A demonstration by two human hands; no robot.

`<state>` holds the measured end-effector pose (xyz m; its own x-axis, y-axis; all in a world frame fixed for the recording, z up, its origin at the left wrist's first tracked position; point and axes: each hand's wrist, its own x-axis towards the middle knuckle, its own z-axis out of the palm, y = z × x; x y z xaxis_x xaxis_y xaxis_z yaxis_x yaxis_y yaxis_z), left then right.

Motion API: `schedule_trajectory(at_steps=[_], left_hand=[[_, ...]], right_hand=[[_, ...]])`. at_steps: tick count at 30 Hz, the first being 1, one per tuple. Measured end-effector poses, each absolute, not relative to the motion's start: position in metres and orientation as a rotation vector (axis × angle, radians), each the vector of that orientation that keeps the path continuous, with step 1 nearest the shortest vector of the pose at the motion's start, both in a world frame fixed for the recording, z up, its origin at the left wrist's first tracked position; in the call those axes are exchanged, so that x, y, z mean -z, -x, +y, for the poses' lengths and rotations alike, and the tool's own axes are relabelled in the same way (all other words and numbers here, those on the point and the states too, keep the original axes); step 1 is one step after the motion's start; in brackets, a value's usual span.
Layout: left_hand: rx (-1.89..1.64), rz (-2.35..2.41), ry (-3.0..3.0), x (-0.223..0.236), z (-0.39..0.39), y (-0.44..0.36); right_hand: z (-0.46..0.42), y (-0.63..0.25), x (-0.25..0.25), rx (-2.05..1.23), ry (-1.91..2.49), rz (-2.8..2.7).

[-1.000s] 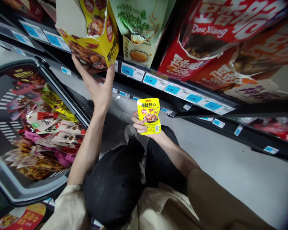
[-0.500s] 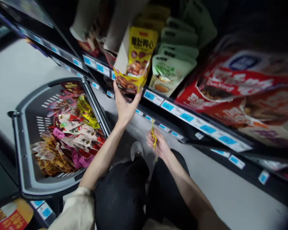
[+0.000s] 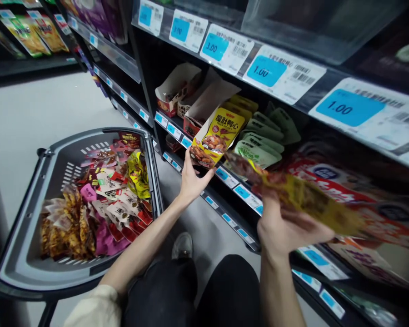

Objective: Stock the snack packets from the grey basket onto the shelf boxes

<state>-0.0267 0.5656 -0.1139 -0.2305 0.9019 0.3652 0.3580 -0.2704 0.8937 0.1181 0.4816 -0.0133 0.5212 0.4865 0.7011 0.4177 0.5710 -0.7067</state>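
Note:
My left hand (image 3: 195,180) grips the lower front of a yellow display box (image 3: 202,156) at the shelf edge, thumb and fingers on either side. A yellow snack packet (image 3: 226,125) with printed Chinese letters stands upright in that box. My right hand (image 3: 281,229) is raised before the shelf, closed around a yellow and brown snack packet (image 3: 303,195), smeared by motion; whether it is one packet or more I cannot tell. Pale green pouches (image 3: 259,147) stand just right of the display box.
To my left stands a grey shopping basket (image 3: 23,243) with many snack packets inside. An upper shelf edge (image 3: 231,47) with price tags juts out above. Large red and white bags (image 3: 327,175) lie at right. Open white boxes (image 3: 211,97) stand further left on the shelf.
My right hand has risen from near my knee to shelf height with the yellow packet. My left hand stays on the display box. The view has tilted up, showing the upper shelf.

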Motion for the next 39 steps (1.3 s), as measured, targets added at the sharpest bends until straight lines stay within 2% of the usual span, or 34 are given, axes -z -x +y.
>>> schedule_trajectory(at_steps=[4, 9, 18, 29, 39], left_hand=[[-1.518, 1.508, -1.546, 0.112, 0.566, 0.026], [-1.529, 1.483, -1.556, 0.11, 0.565, 0.026], [-1.529, 1.486, -1.528, 0.111, 0.565, 0.025], [-1.505, 1.491, -1.539, 0.112, 0.566, 0.025], [-1.488, 1.495, -1.491, 0.108, 0.563, 0.023]], right_hand=[[0.528, -0.105, -0.028, -0.062, 1.089, -1.299], [0.556, -0.104, -0.045, -0.11, 1.227, -1.543], [0.591, -0.102, -0.041, -0.159, 1.278, -1.741], [0.604, -0.096, -0.042, 0.089, 1.506, -1.918], [0.593, -0.08, -0.04, 0.306, 1.461, -1.899]])
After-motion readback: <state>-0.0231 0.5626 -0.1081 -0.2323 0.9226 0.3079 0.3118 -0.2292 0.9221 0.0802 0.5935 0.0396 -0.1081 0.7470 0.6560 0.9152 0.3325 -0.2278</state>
